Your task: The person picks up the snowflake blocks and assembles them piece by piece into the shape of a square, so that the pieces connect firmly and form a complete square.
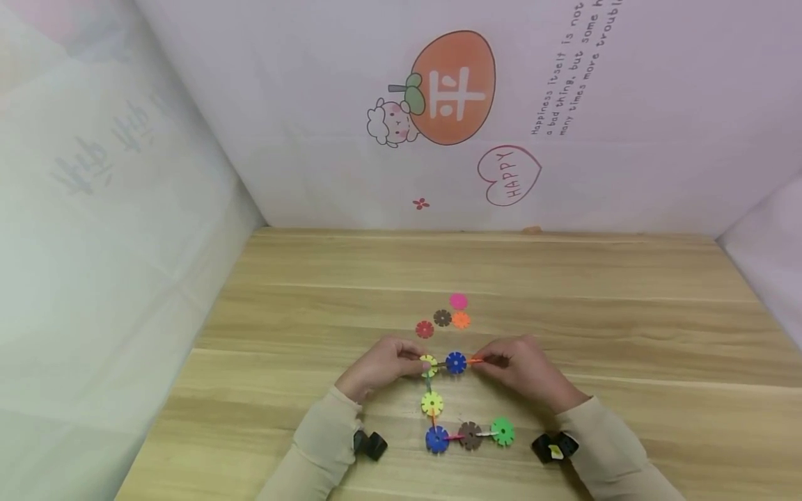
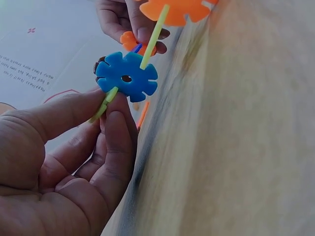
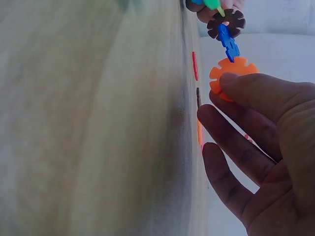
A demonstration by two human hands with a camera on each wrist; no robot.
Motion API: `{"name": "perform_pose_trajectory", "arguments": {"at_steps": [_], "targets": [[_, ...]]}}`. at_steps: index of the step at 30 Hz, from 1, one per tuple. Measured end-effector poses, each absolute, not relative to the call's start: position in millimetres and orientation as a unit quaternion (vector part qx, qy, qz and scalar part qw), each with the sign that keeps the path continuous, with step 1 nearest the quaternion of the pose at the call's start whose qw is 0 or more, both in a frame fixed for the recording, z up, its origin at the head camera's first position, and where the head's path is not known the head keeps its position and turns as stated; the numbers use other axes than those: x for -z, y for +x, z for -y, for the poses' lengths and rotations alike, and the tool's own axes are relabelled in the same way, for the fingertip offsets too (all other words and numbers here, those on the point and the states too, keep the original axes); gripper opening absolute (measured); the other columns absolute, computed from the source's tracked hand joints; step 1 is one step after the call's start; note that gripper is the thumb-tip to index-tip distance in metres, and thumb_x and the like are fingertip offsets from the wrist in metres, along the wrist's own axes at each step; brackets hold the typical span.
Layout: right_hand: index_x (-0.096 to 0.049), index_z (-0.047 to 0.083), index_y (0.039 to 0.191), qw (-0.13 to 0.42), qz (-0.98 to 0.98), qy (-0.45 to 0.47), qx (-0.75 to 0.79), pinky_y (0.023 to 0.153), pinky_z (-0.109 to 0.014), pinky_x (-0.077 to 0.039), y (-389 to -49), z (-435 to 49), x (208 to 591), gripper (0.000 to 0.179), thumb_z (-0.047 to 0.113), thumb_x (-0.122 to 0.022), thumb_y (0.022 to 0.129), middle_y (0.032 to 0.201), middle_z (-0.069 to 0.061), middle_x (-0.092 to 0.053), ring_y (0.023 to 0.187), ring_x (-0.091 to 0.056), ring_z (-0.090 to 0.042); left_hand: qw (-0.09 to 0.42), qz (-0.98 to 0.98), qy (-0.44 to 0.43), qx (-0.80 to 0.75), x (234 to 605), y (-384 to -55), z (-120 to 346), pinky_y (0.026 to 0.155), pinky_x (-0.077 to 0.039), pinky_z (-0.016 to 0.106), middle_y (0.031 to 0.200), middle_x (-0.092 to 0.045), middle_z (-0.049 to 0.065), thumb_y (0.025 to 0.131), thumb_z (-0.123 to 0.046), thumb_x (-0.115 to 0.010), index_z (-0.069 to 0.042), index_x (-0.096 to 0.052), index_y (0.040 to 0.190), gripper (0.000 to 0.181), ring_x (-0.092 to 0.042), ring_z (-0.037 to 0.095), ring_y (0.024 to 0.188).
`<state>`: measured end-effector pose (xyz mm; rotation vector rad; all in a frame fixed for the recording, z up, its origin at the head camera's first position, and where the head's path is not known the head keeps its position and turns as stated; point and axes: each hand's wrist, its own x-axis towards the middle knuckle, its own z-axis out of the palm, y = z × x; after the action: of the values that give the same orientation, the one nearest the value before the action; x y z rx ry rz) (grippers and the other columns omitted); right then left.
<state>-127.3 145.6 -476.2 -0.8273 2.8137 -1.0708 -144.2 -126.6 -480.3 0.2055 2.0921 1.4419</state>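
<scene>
Slotted plastic snowflake discs are joined in a bent chain. My left hand (image 1: 383,365) pinches the yellow snowflake disc (image 2: 103,104) at the chain's upper left corner, between thumb and fingers. On the right, my right hand (image 3: 275,128) holds an orange snowflake disc (image 3: 242,66) between thumb and index finger, its other fingers spread loosely. That orange disc meets a blue disc (image 1: 456,362), with a brown disc (image 3: 236,22) linking on toward the left hand. Below runs a second yellow disc (image 1: 431,403), then a lower blue disc (image 1: 436,440), a brown disc (image 1: 470,435) and a green disc (image 1: 502,431).
Beyond the hands, loose discs lie flat on the wooden table (image 1: 326,299): red (image 1: 425,329), dark brown (image 1: 442,318), orange (image 1: 461,319) and pink (image 1: 459,300). A printed white cloth (image 1: 313,139) hangs behind the table and along its sides.
</scene>
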Motion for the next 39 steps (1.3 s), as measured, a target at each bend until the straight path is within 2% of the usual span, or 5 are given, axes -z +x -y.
{"name": "perform_pose_trajectory", "arguments": {"at_steps": [12,18,26,35,39], "targets": [[-0.078,0.014,0.089,-0.032,-0.888,-0.310,0.338,0.069,-0.018,-0.057,-128.6,-143.6,476.0,0.012,0.007,-0.080,0.079,0.087,0.000,-0.077,0.077,-0.071,-0.007,0.302,-0.775,0.075,-0.550,481.0,-144.4,125.2,0.082,-0.056,0.031,0.095,-0.072,0.003,0.090,-0.016,-0.072,-0.005,-0.072,0.110,0.023,-0.068,0.014,0.084],[-0.078,0.015,0.089,-0.049,-0.878,-0.337,0.335,0.070,-0.019,-0.057,-128.5,-142.5,474.3,0.014,0.006,-0.080,0.078,0.086,0.002,-0.077,0.076,-0.071,-0.006,0.303,-0.778,0.074,-0.545,481.3,-145.0,125.1,0.083,-0.056,0.031,0.098,-0.073,0.003,0.088,-0.015,-0.074,-0.007,-0.074,0.107,0.020,-0.069,0.014,0.085],[-0.078,0.016,0.089,-0.043,-0.884,-0.326,0.332,0.071,-0.019,-0.058,-127.3,-141.3,473.8,0.014,0.007,-0.080,0.079,0.087,0.002,-0.077,0.077,-0.071,-0.007,0.310,-0.763,0.073,-0.562,482.2,-145.7,125.3,0.079,-0.056,0.029,0.097,-0.072,0.003,0.088,-0.013,-0.073,-0.006,-0.075,0.104,0.017,-0.067,0.014,0.084],[-0.077,0.015,0.091,-0.040,-0.882,-0.333,0.330,0.072,-0.020,-0.058,-126.0,-143.8,475.5,0.015,0.008,-0.081,0.079,0.089,0.003,-0.076,0.079,-0.071,-0.007,0.318,-0.759,0.073,-0.563,482.1,-145.3,125.7,0.081,-0.055,0.029,0.097,-0.072,0.003,0.088,-0.014,-0.073,-0.006,-0.074,0.106,0.020,-0.067,0.014,0.084],[-0.076,0.015,0.095,-0.034,-0.888,-0.335,0.313,0.076,-0.023,-0.058,-125.6,-146.4,475.8,0.017,0.011,-0.081,0.079,0.092,0.004,-0.076,0.083,-0.071,-0.008,0.324,-0.752,0.074,-0.569,482.9,-145.4,125.5,0.080,-0.057,0.029,0.096,-0.072,0.004,0.088,-0.013,-0.073,-0.005,-0.074,0.106,0.019,-0.068,0.014,0.083]]}}
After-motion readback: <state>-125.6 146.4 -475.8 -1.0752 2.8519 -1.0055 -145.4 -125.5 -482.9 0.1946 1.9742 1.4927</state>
